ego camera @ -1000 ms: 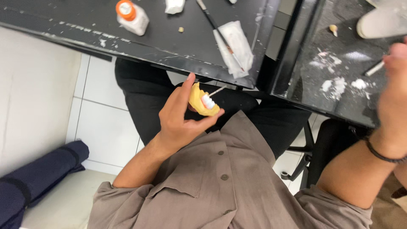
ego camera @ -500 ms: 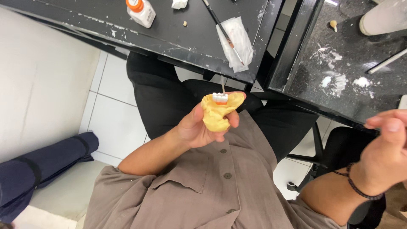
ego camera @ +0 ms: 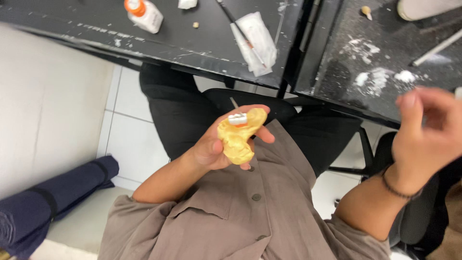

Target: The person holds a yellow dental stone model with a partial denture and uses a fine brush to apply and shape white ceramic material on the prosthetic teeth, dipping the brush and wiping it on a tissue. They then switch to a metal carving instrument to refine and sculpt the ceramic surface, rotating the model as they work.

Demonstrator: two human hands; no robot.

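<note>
Holding a yellow dental cast point(ego camera: 237, 139) — white tooth piece point(ego camera: 237, 119) on top — left hand point(ego camera: 216, 147) clasps it; right hand point(ego camera: 426, 132) blurred, grip indiscernible. Next move likely needs steady alignment.

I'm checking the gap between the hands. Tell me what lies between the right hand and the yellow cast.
In the head view, no object lies between the right hand and the yellow cast in the left hand; only the brown shirt and black chair show behind.

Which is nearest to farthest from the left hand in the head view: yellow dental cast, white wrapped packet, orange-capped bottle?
1. yellow dental cast: held in the left hand, over the lap.
2. white wrapped packet: on the black table, just above the hand.
3. orange-capped bottle: far end of the table, upper left.
</note>
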